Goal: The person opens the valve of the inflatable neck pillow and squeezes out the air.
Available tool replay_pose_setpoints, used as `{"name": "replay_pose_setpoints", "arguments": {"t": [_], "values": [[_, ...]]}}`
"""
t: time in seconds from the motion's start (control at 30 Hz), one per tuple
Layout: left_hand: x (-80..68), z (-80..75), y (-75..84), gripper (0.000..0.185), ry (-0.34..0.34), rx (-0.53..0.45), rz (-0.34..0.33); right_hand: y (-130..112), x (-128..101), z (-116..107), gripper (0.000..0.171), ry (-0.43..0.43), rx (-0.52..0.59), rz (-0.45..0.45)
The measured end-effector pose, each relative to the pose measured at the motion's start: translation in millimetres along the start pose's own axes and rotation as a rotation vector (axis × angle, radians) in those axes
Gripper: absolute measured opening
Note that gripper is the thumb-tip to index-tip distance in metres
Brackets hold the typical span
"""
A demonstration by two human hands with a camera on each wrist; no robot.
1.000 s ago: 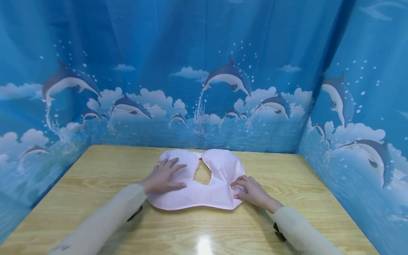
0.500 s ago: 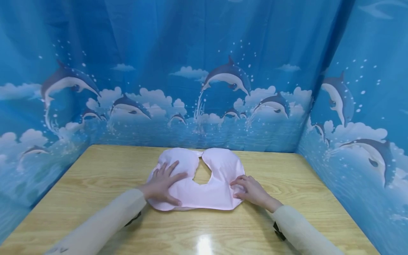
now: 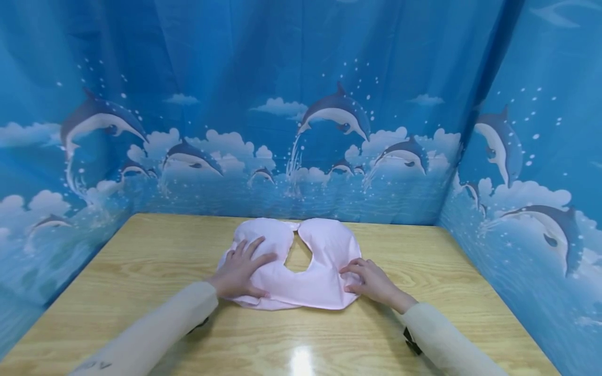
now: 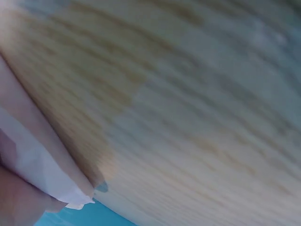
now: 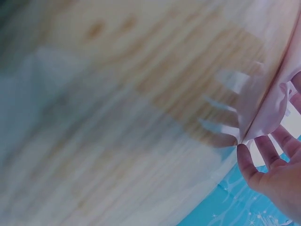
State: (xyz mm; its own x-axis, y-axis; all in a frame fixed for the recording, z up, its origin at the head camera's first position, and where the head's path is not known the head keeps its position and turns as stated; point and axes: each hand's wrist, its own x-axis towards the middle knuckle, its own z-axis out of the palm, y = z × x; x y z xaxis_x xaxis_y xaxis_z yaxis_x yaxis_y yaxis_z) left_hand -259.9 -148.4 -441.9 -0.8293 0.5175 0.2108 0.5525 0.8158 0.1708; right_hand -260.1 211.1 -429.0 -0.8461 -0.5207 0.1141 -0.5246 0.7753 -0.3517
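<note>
A pale pink bib (image 3: 301, 287) lies on the table, with two rounded lobes nearly meeting at the far side around a gap. Over its left part my left hand (image 3: 240, 269) rests, fingers spread and thumb near the lower edge. Below that thumb, a second cloth layer (image 3: 268, 304) shows under the upper one. At the bib's right edge, my right hand (image 3: 373, 284) touches the cloth with bent fingers, thumb and index apart, and creases spread from the fingertips. The right wrist view shows the right thumb (image 5: 247, 165) at the bib's edge and a raised fold beside the other fingers.
The wood-grain table (image 3: 160, 250) extends around the bib and carries a bright reflection at its near side. Blue dolphin-print curtains (image 3: 282, 130) hang behind the table and along its sides.
My left hand has shifted slightly toward the near left. Under it, the bib's upper layer has pulled back from the near edge, baring the layer below. The right hand has stayed put.
</note>
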Motion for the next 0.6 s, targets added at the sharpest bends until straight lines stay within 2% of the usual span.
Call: {"name": "replay_pose_setpoints", "arguments": {"t": [0.17, 0.47, 0.6], "values": [[1.4, 5.0, -2.4, 0.088, 0.045, 0.057, 0.016, 1.1, -0.1, 0.3, 0.032, 0.000, 0.002, 0.005], [4.1, 6.8, -3.4, 0.078, 0.122, 0.068, 0.014, 2.7, -0.3, 1.2, 0.034, 0.027, -0.014, -0.027], [7.1, 7.1, -4.0, 0.085, 0.169, 0.081, 0.008, 3.0, -1.1, 2.3, 0.035, 0.032, -0.014, -0.038]]}}
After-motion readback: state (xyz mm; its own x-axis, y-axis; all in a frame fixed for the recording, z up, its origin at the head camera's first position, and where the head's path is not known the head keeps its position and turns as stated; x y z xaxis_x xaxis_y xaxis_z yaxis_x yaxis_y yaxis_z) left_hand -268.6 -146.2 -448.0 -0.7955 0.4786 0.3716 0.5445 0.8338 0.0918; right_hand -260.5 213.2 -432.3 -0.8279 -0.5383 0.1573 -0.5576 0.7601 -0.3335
